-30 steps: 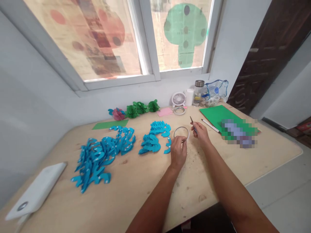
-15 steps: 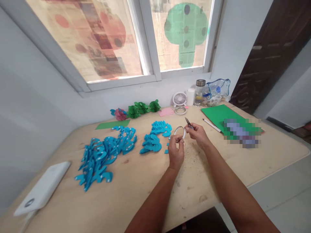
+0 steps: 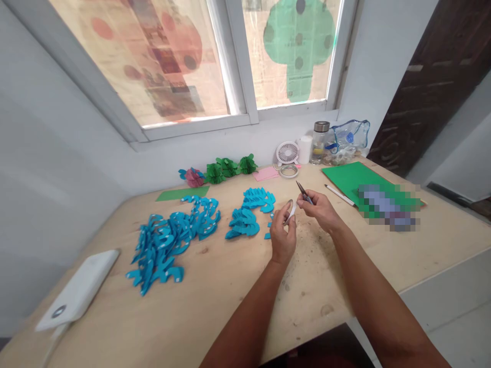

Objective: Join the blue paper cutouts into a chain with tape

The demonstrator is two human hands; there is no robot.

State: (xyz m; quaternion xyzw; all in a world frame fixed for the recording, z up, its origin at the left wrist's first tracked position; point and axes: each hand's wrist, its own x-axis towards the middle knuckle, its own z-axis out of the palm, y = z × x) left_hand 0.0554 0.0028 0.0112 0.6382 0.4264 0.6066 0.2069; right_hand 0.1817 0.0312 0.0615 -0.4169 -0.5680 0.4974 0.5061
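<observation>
My left hand [image 3: 283, 236] pinches a narrow roll of white tape [image 3: 292, 210], now seen nearly edge-on. Close beside it, my right hand [image 3: 319, 208] grips small scissors [image 3: 301, 189], dark points up and away from me. Its thumb and finger also meet near the tape, where any loose end is too small to make out. Left of my hands lie two clusters of cut blue paper pieces [image 3: 243, 223], [image 3: 259, 198]. Farther left is a larger heap of blue paper pieces [image 3: 169, 235] with small white patches on them.
Along the wall stand green paper flowers [image 3: 227, 167], a pink and blue one [image 3: 194, 177], a small fan [image 3: 287, 152] and a glass bottle [image 3: 319, 143]. Another tape roll [image 3: 289, 171] lies before the fan. Green sheets [image 3: 356, 176] and a white pen [image 3: 339, 195] are at right, a white device [image 3: 79, 289] at left.
The tape roll has turned from showing its open ring to nearly edge-on in my left hand. The scissors stay in my right hand. The whole view has shifted slightly.
</observation>
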